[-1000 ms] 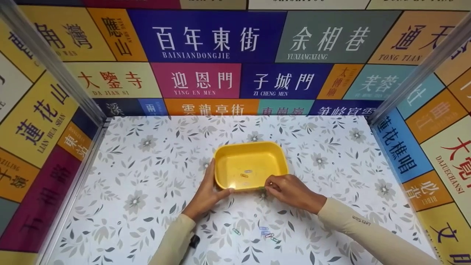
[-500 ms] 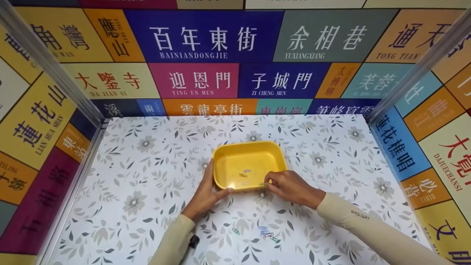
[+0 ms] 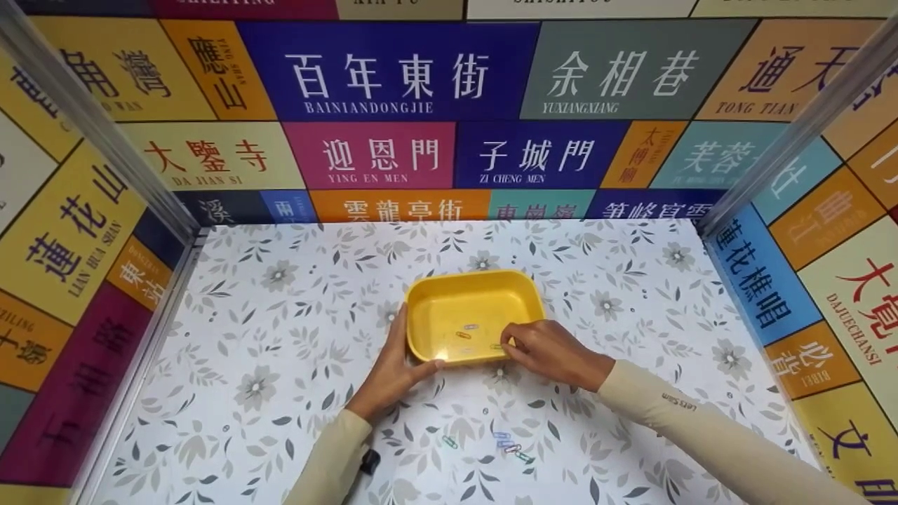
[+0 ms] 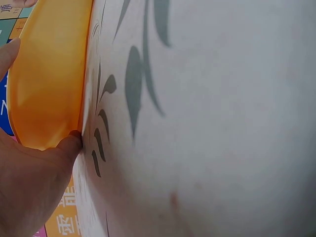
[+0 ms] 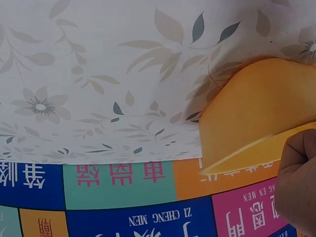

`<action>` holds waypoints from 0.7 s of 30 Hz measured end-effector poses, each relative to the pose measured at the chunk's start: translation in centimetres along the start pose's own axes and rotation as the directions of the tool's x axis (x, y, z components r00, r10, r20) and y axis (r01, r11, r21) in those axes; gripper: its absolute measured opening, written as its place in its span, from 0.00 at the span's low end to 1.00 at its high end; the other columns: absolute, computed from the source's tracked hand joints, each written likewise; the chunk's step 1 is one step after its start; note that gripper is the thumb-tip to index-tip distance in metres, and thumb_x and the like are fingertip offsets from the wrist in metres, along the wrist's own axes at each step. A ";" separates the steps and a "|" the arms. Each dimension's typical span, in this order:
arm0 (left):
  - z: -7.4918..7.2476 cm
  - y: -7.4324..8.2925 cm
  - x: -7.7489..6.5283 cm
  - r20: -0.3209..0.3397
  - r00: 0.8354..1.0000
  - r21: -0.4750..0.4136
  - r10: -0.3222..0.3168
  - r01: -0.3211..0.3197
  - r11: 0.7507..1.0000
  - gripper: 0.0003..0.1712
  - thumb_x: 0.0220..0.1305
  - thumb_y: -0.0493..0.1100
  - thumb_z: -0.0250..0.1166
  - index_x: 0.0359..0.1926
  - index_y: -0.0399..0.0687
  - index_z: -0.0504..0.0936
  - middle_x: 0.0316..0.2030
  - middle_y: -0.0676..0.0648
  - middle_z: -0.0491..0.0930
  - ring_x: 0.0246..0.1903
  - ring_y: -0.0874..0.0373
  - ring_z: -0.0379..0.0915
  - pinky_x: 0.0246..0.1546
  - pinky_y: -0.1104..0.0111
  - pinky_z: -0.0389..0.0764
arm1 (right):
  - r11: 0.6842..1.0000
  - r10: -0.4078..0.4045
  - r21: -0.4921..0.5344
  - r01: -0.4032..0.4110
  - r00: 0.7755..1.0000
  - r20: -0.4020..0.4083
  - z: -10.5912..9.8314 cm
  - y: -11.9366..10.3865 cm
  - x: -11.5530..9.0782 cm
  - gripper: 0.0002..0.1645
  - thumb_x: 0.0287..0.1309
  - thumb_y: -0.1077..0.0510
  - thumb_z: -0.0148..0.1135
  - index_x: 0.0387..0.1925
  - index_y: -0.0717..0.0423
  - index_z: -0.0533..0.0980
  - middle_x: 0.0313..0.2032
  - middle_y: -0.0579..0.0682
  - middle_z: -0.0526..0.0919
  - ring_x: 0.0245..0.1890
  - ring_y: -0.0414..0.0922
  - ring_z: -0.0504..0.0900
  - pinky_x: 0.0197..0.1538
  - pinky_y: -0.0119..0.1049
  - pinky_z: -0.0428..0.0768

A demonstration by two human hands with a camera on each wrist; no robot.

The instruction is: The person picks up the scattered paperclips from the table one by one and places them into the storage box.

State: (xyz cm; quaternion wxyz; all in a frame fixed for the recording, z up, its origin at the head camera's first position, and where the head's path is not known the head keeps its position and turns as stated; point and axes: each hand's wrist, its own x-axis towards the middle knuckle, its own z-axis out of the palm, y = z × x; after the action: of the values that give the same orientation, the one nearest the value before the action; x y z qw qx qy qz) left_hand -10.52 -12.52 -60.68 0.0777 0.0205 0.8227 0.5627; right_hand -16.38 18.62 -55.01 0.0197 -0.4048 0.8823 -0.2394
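A yellow plastic bin [image 3: 484,300] stands on the patterned table. My left hand [image 3: 388,370] holds its front left corner, thumb on the front wall and fingers along the left side; the left wrist view shows this thumb [image 4: 69,145] against the yellow wall. My right hand [image 3: 554,351] is at the front right rim, pinching a green paper clip [image 3: 496,346] that pokes out by its fingertips, just inside the bin. On the bin's floor lie an orange paper clip [image 3: 464,335] and two pale ones. In the right wrist view the hand hides the clip.
Several loose paper clips [image 3: 505,444] lie in a small cluster near the table's front, with a single green clip [image 3: 450,442] to their left. Panels with printed signs [image 3: 389,70] wall in the table at the back and both sides.
My right hand has moved slightly left and inward over the rim, carrying the green paper clip from the front edge to inside the bin. The left hand stays put on the bin.
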 end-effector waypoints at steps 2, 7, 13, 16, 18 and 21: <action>0.0 0.0 0.0 -0.003 1.000 -0.001 -0.001 0.001 1.000 0.76 0.61 0.57 0.82 0.91 0.59 0.35 0.90 0.51 0.36 0.88 0.50 0.32 0.87 0.49 0.38 | 1.000 -0.005 -0.002 0.005 1.000 -0.001 -0.1 0.0 0.3 0.03 0.71 0.63 0.69 0.39 0.56 0.86 0.25 0.44 0.83 0.22 0.35 0.72 0.28 0.30 0.75; 0.1 0.0 -0.1 -0.009 1.000 0.001 -0.004 0.004 1.000 0.76 0.61 0.58 0.82 0.91 0.60 0.35 0.90 0.51 0.36 0.88 0.50 0.32 0.87 0.49 0.38 | 1.000 -0.020 -0.020 0.020 1.000 0.000 -0.1 0.1 0.9 0.03 0.70 0.63 0.68 0.40 0.57 0.87 0.23 0.43 0.81 0.22 0.35 0.70 0.27 0.30 0.73; 0.2 0.0 0.0 -0.004 1.000 0.001 -0.008 0.008 1.000 0.76 0.60 0.58 0.82 0.91 0.61 0.35 0.90 0.51 0.36 0.88 0.50 0.32 0.87 0.47 0.38 | 1.000 -0.015 -0.016 0.016 0.999 0.043 -0.1 0.5 1.6 0.04 0.72 0.62 0.68 0.41 0.58 0.87 0.19 0.38 0.74 0.20 0.33 0.66 0.26 0.30 0.71; 0.2 0.0 0.0 -0.005 1.000 0.002 -0.021 0.021 1.000 0.77 0.59 0.58 0.82 0.91 0.62 0.34 0.90 0.52 0.35 0.88 0.50 0.32 0.86 0.46 0.38 | 1.000 -0.006 0.002 0.006 0.998 0.062 -0.1 0.7 2.1 0.05 0.72 0.63 0.67 0.41 0.59 0.87 0.18 0.37 0.70 0.19 0.33 0.64 0.26 0.30 0.70; 0.2 0.0 0.0 -0.004 1.000 -0.012 -0.013 0.013 1.000 0.76 0.60 0.57 0.82 0.91 0.62 0.34 0.90 0.53 0.35 0.88 0.50 0.32 0.86 0.46 0.38 | 1.000 0.001 0.005 -0.002 0.998 0.068 -0.2 0.8 2.5 0.05 0.73 0.63 0.67 0.41 0.59 0.87 0.18 0.38 0.69 0.19 0.33 0.63 0.26 0.30 0.70; 0.2 0.0 0.0 0.001 1.000 -0.035 0.004 -0.004 0.999 0.76 0.62 0.52 0.82 0.91 0.62 0.34 0.90 0.53 0.35 0.88 0.51 0.33 0.87 0.48 0.39 | 1.000 0.013 0.007 -0.014 0.997 0.082 -0.2 1.1 3.0 0.05 0.73 0.63 0.66 0.41 0.59 0.87 0.18 0.38 0.71 0.19 0.34 0.64 0.26 0.30 0.70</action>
State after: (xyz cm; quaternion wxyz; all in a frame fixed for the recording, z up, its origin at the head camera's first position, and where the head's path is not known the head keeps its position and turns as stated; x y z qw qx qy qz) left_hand -10.48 -12.38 -60.78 0.0773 0.0208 0.8126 0.5773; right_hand -19.18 17.14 -54.81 0.0591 -0.4084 0.8826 -0.2255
